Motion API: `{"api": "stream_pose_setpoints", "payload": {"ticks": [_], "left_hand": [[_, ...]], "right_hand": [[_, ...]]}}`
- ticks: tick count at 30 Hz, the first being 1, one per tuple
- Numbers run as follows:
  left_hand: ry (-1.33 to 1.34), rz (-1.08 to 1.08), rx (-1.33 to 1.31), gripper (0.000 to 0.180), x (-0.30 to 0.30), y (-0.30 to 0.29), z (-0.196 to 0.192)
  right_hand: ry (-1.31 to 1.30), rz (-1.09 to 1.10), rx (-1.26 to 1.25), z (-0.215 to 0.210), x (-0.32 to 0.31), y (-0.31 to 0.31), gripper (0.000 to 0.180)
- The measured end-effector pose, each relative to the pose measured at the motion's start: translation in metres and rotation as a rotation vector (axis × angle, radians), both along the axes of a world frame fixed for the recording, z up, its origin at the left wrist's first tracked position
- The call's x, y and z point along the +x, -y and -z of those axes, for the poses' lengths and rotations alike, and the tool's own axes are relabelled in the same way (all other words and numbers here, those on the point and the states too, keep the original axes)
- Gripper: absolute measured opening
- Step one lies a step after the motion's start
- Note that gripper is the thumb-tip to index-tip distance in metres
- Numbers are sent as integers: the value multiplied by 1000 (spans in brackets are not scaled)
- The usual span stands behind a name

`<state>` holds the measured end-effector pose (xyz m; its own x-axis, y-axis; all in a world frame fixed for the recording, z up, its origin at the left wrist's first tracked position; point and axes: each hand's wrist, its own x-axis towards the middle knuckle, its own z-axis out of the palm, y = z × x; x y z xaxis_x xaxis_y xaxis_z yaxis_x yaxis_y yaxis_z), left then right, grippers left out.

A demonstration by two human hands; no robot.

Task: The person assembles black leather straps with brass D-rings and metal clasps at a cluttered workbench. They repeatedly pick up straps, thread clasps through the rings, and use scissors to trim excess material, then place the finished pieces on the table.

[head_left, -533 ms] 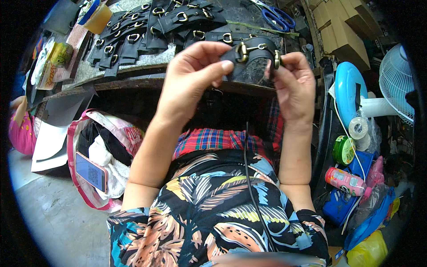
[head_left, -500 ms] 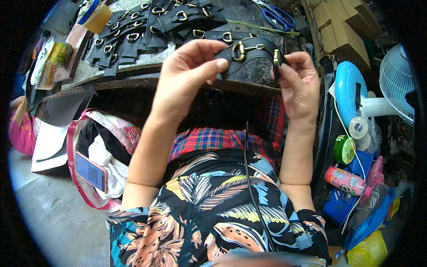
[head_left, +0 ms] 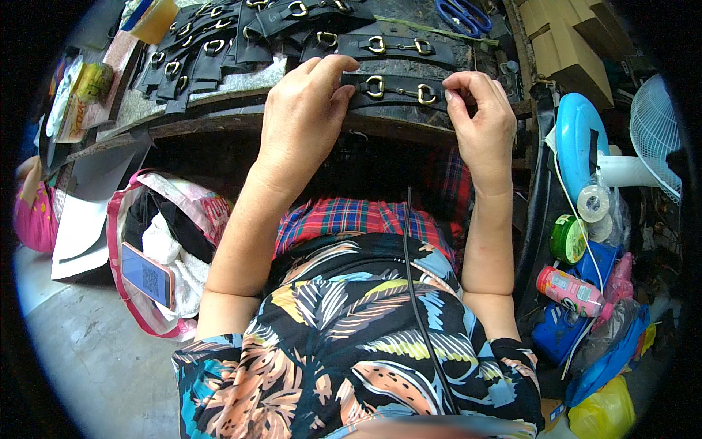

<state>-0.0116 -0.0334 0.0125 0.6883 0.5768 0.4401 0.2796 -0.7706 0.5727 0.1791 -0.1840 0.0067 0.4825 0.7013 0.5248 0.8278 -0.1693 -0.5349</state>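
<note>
A black leather strap (head_left: 401,94) with gold D-shaped rings joined by a small gold bar lies level along the near edge of the workbench. My left hand (head_left: 303,121) has its thumb and forefinger at the strap's left end, which the fingers partly cover. Its right end is pinched between the thumb and forefinger of my right hand (head_left: 481,117). Just beyond it, a matching black strap (head_left: 395,48) lies parallel, its gold rings facing up. More black straps with gold rings (head_left: 212,47) lie overlapped in a pile to the left.
Blue-handled scissors (head_left: 462,16) lie at the far right of the bench (head_left: 219,124). Cardboard boxes (head_left: 567,55), a white fan (head_left: 654,139) and a pink bottle (head_left: 570,289) are on the right. On the left, a pink-edged bag (head_left: 121,249) holds a phone (head_left: 148,274) and white cloth.
The strap was held up and bent between both hands; now it is lowered and laid flat on the bench edge. My hands have come down with it, still at its ends.
</note>
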Motion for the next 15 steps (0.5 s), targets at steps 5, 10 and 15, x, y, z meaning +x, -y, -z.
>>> {"api": "stream_pose_setpoints", "payload": {"ticks": [5,10,15], "left_hand": [[-37,-61,274,31,0,6,1],[-11,133,465,36,5,1,4],[2,140,439,35,4,-1,8]], "right_hand": [[74,-24,55,6,2,-2,15],[106,-45,134,14,2,-5,15],[89,-63,162,18,3,-4,16]]}}
